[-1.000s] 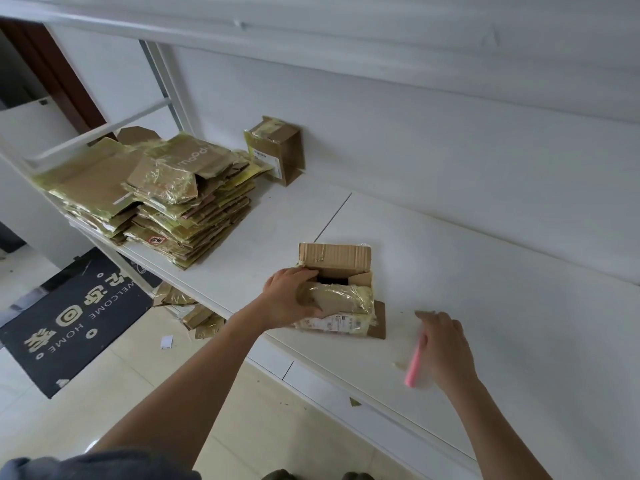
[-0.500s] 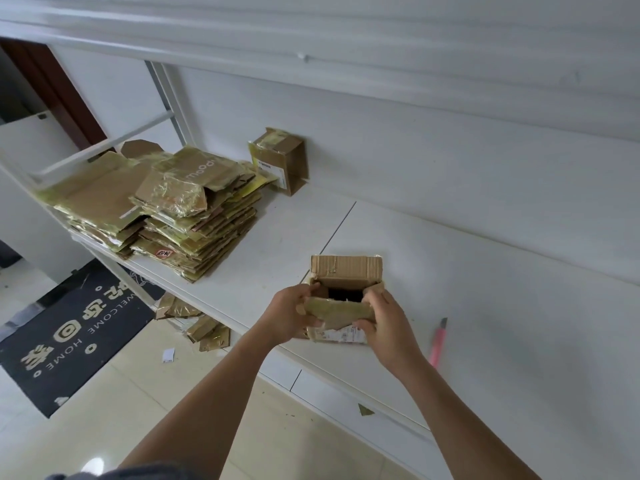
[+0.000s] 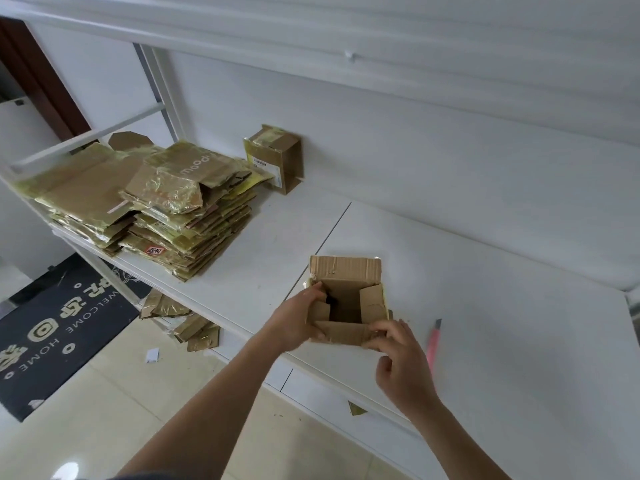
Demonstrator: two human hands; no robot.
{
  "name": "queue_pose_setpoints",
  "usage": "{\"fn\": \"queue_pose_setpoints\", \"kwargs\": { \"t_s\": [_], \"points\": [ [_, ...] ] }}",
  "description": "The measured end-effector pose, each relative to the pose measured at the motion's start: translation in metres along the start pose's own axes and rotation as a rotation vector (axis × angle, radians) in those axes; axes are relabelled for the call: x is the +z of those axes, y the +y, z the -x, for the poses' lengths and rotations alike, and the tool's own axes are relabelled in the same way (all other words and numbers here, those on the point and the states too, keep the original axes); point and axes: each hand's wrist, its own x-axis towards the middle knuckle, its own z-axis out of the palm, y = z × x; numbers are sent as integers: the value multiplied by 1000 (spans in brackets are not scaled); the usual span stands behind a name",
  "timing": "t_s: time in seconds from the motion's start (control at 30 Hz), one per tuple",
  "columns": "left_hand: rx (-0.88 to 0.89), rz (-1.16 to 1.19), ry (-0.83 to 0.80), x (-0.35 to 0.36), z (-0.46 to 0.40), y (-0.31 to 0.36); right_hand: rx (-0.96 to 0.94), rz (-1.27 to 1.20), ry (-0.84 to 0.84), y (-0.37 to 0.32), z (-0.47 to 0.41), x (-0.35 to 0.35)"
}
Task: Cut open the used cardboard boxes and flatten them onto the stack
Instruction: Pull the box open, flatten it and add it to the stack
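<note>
The open box (image 3: 348, 301) stands upright at the shelf (image 3: 485, 306) edge between both hands — left hand (image 3: 294, 323) grips its side, right hand (image 3: 398, 355) pinches the near flap; the stack (image 3: 145, 206) lies far left.

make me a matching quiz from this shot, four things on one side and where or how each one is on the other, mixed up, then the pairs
Things:
1. open box
2. pink cutter
3. taped box
4. flattened stack

States:
A. stands upright against the back wall
B. piled at the left end of the shelf
C. held by both hands, flaps up
D. lies on the shelf, right of the right hand

Pairs: 1-C, 2-D, 3-A, 4-B
</note>
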Motion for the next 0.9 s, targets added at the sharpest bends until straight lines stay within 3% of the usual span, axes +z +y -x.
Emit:
{"fn": "queue_pose_setpoints", "kwargs": {
  "t_s": [0.07,0.17,0.3,0.43,0.67,0.8,0.9],
  "points": [
    [13,-108,110,11,1,-1,88,-80,107,-3,-13,-6],
    [30,-85,114,14,3,-4,248,-26,214,-5,-42,-6],
    [44,16,95,8,5,-3,569,20,-18,-6,-73,12],
    [46,63,106,9,7,-5,721,52,-174,-9,-86,26],
    [24,103,87,6,5,-7,622,-110,-130,-5,-77,14],
    [-14,463,-28,-7,8,-6,682,-302,-17,8,-64,-3],
    [-99,473,188,-9,5,2,717,-384,16,6,-53,-8]
  ]
}}
